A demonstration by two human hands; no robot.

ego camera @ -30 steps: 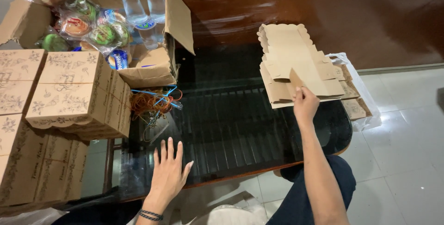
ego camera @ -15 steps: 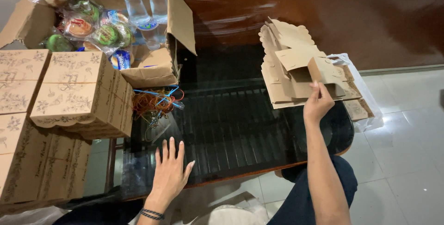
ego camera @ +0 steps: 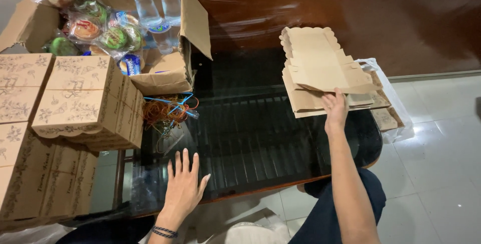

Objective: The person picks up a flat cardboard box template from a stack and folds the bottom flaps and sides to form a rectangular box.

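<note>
My right hand [ego camera: 334, 108] grips the near edge of the top flat cardboard box blank [ego camera: 320, 63], lifting it off the stack of brown blanks [ego camera: 305, 101] at the right of the dark glass table [ego camera: 250, 139]. My left hand [ego camera: 184, 186] lies flat on the glass near the front edge, fingers spread, holding nothing. A tangle of coloured rubber bands [ego camera: 168, 111] lies just beyond it.
Folded, patterned brown boxes [ego camera: 80, 103] are stacked at the left. An open carton [ego camera: 165, 68] behind them holds wrapped snacks and water cups. A plastic bag [ego camera: 388, 118] with more blanks hangs off the right edge. A dark wooden panel stands behind; tiled floor lies to the right.
My right hand has pulled the top blank flatter and slightly toward me on the stack; earlier its flaps stood raised. My left hand has stayed flat on the glass.
</note>
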